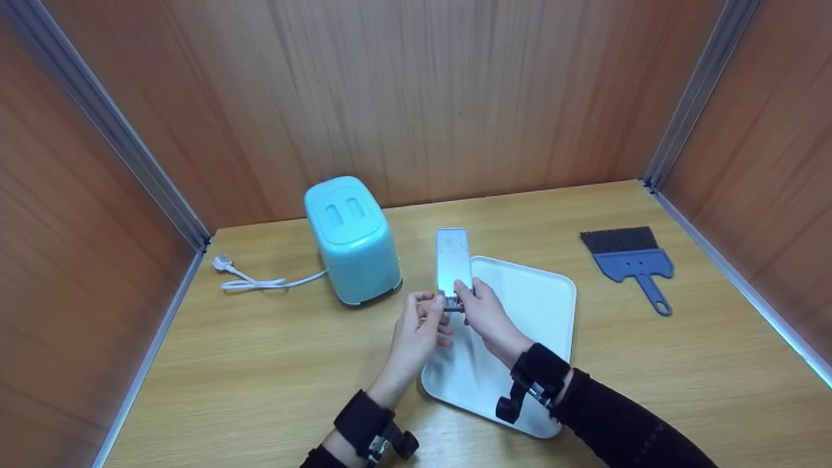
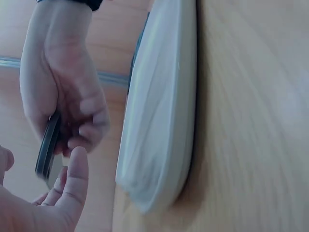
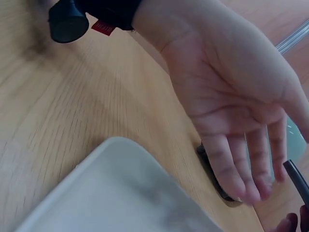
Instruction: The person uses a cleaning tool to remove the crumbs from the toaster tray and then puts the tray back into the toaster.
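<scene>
A long flat metal crumb tray [image 1: 453,260] with a dark near end points away over a white tray [image 1: 520,312]. Gripping that dark end from the right, with the thumb on top, is my right hand [image 1: 484,315]. Opposite, my left hand [image 1: 416,328] has its thumb and fingers close at the end's left corner. The left wrist view has the dark end edge-on between the loosely spread fingers [image 2: 77,166] and thumb of the left hand. Straight left fingers [image 3: 222,164] show in the right wrist view, beside the dark edge [image 3: 297,181].
A turquoise toaster [image 1: 354,253] stands at the back left, its white cord [image 1: 260,284] and plug lying to the left. A blue brush [image 1: 634,262] with dark bristles lies at the right. Wooden panels [image 1: 455,97] enclose the table at the back and sides.
</scene>
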The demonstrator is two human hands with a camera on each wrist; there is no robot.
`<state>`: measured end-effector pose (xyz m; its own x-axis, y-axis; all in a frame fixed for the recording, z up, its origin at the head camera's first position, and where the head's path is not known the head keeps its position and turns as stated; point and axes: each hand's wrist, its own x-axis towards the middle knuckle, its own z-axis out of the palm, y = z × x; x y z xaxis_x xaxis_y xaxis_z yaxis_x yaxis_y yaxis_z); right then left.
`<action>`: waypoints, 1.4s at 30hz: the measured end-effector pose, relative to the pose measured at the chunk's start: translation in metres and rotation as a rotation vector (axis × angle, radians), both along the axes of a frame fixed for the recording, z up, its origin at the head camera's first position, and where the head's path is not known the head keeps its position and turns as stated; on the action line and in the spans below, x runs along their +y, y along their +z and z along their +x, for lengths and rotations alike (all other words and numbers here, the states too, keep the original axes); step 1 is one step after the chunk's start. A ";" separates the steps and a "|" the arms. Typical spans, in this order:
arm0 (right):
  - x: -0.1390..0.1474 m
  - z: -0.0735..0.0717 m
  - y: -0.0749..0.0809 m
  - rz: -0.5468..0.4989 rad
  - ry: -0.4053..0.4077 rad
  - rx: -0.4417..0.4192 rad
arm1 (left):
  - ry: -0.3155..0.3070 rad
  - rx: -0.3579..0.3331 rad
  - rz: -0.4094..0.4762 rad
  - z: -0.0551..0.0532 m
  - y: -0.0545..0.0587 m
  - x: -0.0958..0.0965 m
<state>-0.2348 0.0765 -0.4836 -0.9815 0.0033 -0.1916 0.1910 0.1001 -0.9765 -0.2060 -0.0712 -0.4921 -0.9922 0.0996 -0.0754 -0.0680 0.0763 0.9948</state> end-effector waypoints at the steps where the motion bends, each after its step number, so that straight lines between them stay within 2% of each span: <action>1: -0.001 0.000 0.000 0.002 -0.008 0.005 | -0.011 -0.023 0.031 0.000 0.000 0.004; 4: -0.004 0.001 0.001 -0.014 -0.026 -0.002 | -0.033 -0.064 0.100 0.001 0.000 0.013; 8: -0.007 0.003 0.000 -0.057 -0.032 0.001 | -0.034 -0.050 0.157 0.001 0.001 0.023; 12: -0.010 0.005 -0.001 -0.085 -0.026 0.013 | -0.009 -0.041 0.210 0.000 0.001 0.031; 17: -0.013 0.008 -0.002 -0.098 0.003 0.027 | 0.053 -0.034 0.249 -0.004 0.000 0.036; 22: -0.014 0.010 -0.004 -0.103 0.016 0.031 | 0.087 -0.005 0.244 -0.007 -0.002 0.037; 32: -0.018 0.013 -0.007 -0.100 0.030 0.008 | 0.138 -0.010 0.183 -0.008 -0.005 0.031; 42: -0.017 0.016 -0.005 -0.055 0.095 0.022 | 0.150 -0.013 0.206 -0.009 -0.007 0.022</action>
